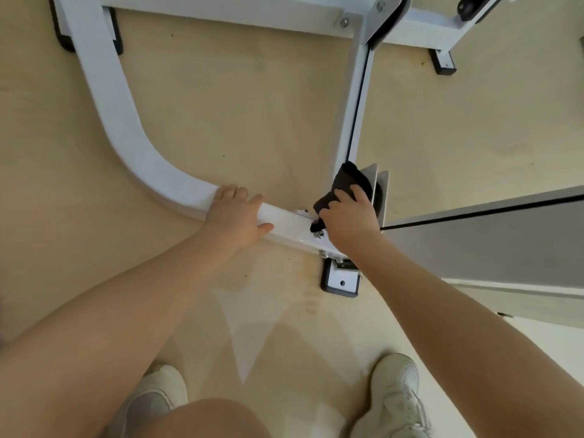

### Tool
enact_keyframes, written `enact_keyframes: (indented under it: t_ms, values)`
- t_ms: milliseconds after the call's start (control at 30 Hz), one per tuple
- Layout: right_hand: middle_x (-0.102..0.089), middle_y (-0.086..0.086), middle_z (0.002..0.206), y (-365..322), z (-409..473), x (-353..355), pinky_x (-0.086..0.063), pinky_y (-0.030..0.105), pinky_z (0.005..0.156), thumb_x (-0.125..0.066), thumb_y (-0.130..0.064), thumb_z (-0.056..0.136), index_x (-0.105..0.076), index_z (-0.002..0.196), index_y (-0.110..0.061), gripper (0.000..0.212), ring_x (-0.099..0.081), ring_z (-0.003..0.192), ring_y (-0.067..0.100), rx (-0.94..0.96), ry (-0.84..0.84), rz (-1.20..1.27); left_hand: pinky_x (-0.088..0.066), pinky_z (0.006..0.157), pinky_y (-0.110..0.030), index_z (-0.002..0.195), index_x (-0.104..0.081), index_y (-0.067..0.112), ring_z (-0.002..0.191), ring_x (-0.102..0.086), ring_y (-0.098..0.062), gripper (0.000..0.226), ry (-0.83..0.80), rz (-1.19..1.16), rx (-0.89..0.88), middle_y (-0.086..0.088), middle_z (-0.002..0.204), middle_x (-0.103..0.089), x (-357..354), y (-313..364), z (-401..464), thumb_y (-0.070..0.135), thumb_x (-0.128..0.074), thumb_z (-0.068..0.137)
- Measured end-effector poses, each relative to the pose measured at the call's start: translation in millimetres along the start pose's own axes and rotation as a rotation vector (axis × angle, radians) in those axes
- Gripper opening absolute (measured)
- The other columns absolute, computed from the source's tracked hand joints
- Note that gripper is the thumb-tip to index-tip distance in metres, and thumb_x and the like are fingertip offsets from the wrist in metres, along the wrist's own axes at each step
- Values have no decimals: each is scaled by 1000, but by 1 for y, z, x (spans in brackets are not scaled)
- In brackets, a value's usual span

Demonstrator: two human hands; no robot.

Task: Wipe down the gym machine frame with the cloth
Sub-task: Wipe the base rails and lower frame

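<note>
Frame: white painted steel tube, running from the upper left of the picture down in a curve to a straight length at centre, where it meets an upright that climbs toward the upper right; a crossbar spans the top edge. Bolts: several silver heads on the joint plate at centre, just below the cloth. Foot: black pad with a white plate and 1 hole, on the floor just below the joint; 2 more black pads show at upper left and upper right. Cloth: black, bunched, at centre right, lying against the base of the upright and the joint, with a corner hanging onto the tube beside the bolts. Right hand: fingers curled over the cloth, gripping it and pressing it against the joint. Left hand: laid across the tube just left of the cloth, fingers wrapped over the far edge and thumb along the near side, holding the tube. The 2 hands are near each other but apart. Plates: 2 grey upright plates just right of the cloth. Panel: grey slab with a dark edge line, at middle right. Floor: pale wood-tone, with faint reflections at lower centre. Shoes: 2 pale trainers at the bottom edge.
</note>
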State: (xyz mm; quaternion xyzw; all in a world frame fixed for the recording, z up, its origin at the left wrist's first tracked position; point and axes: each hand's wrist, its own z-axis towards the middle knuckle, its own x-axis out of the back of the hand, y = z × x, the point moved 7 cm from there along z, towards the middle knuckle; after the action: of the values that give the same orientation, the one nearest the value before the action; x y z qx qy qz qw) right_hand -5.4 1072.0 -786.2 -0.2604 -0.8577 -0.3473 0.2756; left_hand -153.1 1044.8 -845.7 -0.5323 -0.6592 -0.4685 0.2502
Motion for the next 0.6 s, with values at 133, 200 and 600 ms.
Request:
enact_keyframes:
  t_ms: [133, 200, 600]
  values:
    - [-62, -2, 112, -15, -37, 10, -14, 36, 110, -43, -10, 90, -54, 117, -21, 31, -46, 120, 20, 76, 234, 223, -4, 113, -39, 144, -22, 20, 139, -12, -30, 69, -45, 28, 27, -12, 148, -25, -2, 2, -1, 58, -39, 88]
    - [-65, 0, 98, -26, -55, 11, -31, 34, 94, -45, -8, 89, -54, 113, -17, 27, -57, 101, 24, 113, 296, 297, -3, 113, -39, 146, -17, 20, 142, -6, -29, 73, -89, 22, 71, -10, 152, -17, -4, 2, -2, 60, -37, 88]
    - [-32, 14, 145, 42, -103, -86, -38, 26, 82, -33, -25, 100, -22, 144, -7, 49, -44, 122, 26, -912, 77, 1645, -26, 95, -19, 147, -15, 24, 131, -34, -16, 54, -91, -579, -167, -3, 150, -28, 23, 123, -27, 20, -37, 98]
